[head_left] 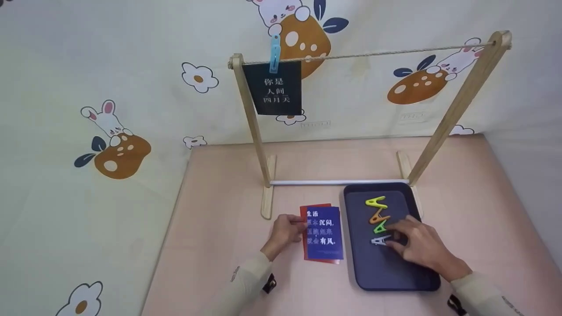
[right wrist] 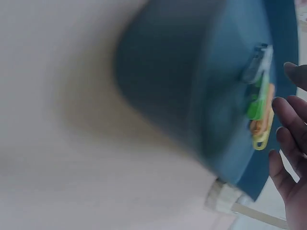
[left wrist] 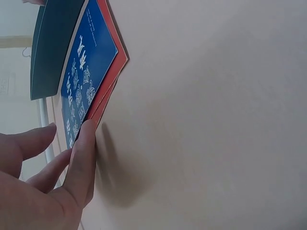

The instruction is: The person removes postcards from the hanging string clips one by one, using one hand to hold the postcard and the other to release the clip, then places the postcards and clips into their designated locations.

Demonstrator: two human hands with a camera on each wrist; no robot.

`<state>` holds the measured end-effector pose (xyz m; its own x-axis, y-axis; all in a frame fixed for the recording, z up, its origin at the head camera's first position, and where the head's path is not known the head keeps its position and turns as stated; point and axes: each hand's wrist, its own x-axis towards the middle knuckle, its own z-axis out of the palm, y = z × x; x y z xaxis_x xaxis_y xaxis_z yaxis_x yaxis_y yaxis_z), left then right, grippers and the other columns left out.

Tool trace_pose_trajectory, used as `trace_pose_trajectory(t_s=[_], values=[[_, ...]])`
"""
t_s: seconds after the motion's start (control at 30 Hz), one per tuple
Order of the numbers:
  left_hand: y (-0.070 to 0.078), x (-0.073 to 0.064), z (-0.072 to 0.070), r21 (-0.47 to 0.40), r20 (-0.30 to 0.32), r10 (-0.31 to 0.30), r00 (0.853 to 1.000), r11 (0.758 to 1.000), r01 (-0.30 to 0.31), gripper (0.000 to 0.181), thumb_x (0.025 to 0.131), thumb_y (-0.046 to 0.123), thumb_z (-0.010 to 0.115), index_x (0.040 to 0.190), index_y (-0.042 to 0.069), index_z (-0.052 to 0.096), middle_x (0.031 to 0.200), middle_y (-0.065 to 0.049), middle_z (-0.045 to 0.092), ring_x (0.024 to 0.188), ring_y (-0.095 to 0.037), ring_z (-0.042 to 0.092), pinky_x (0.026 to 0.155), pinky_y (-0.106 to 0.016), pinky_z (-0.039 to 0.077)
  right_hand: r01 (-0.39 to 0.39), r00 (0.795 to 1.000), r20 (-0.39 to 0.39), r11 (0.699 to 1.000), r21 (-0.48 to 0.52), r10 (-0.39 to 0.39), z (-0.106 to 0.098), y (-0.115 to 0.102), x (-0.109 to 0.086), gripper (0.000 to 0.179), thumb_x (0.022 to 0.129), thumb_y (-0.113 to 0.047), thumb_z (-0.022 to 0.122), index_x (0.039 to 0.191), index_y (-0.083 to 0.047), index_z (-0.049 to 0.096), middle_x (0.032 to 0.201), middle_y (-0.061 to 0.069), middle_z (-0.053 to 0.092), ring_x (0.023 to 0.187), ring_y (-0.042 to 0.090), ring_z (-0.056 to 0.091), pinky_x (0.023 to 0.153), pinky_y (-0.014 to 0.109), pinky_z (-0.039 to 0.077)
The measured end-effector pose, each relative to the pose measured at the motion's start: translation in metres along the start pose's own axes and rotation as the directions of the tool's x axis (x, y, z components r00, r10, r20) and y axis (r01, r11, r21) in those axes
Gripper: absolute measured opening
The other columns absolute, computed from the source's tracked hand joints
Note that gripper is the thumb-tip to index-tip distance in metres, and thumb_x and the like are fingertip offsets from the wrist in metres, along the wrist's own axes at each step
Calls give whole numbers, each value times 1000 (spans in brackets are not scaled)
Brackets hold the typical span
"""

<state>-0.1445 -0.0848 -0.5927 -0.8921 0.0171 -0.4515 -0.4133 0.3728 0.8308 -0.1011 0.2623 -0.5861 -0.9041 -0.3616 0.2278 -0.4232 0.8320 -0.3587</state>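
Observation:
A blue card (head_left: 325,232) with white writing lies on red cards (head_left: 304,211) on the table. My left hand (head_left: 286,232) touches their left edge; in the left wrist view its thumb stands apart from the fingers (left wrist: 85,143). To the right, a dark tray (head_left: 390,272) holds a yellow clothespin (head_left: 376,202), an orange clothespin (head_left: 377,217), a green clothespin (head_left: 380,227) and a pale grey clothespin (head_left: 380,240). Over the tray hovers my right hand (head_left: 419,243), thumb and fingers spread beside the grey and green clothespins. Nothing shows gripped in it.
Behind stands a wooden frame (head_left: 459,109) with a rope (head_left: 373,54) across its top. From the rope's left end hangs a dark card (head_left: 276,103) under a light blue clothespin (head_left: 275,55). A white bar (head_left: 333,182) joins the posts low down, behind the tray.

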Motion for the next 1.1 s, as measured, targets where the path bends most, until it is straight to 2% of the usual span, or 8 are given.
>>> trace_pose_trajectory(t_s=[0.13,0.3,0.47,0.57,0.8,0.97,1.07,1.1], values=[[0,0,-1,-10,16,4,1000,1000,-4,24,92,7,70,112,-5,70,95,-12,76,79,-15,71,62,-28,61,22,999,-33,1000,10,-22,-6,-2,5,33,68,-22,90,97,-15,77,70,-15,57,70,-1,41,53,17,36],[6,1,-6,-5,30,1,1000,1000,-1,28,94,8,68,118,-5,67,99,-12,74,85,-19,70,67,-30,62,66,996,-68,998,17,-65,-13,-1,12,33,67,-21,90,98,-15,78,70,-12,58,69,1,42,53,17,36],[17,0,-12,31,6,42,999,999,-42,33,93,11,69,122,-6,65,100,-14,73,87,-23,71,72,-32,62,107,988,-117,994,15,-105,-22,-3,18,33,67,-20,90,98,-15,78,71,-11,58,68,1,43,51,17,37],[24,-3,-20,30,15,58,998,998,-58,44,92,16,73,129,-4,62,106,-16,72,93,-23,71,76,-31,62,147,979,-148,989,12,-144,-27,-4,23,34,66,-19,90,97,-16,77,72,-9,59,68,1,43,51,17,36],[41,-12,-47,-5,7,64,998,998,-64,63,89,27,78,142,4,53,132,-20,61,118,-32,65,97,-41,59,290,936,-201,957,-28,-290,-41,-10,42,36,65,-20,92,97,-13,77,75,-5,63,67,5,50,51,15,40],[55,-19,-58,47,34,110,993,993,-111,71,90,28,77,148,6,44,142,-19,55,130,-36,58,104,-46,54,354,903,-244,934,-44,-354,-60,-12,52,41,62,-23,94,97,-10,77,77,-2,67,67,6,53,51,20,45],[65,-23,-63,81,52,125,991,988,-129,79,89,27,78,153,6,36,147,-18,51,136,-37,52,106,-49,53,403,873,-282,914,-41,-398,-72,-15,58,42,64,-24,93,100,-9,77,79,-1,70,70,9,52,60,21,42],[68,-25,-65,88,58,131,990,987,-135,82,88,26,78,154,6,34,149,-17,50,137,-37,51,106,-49,52,410,869,-289,912,-32,-401,-76,-16,60,42,67,-27,92,102,-8,77,81,0,71,73,11,52,63,22,41]])
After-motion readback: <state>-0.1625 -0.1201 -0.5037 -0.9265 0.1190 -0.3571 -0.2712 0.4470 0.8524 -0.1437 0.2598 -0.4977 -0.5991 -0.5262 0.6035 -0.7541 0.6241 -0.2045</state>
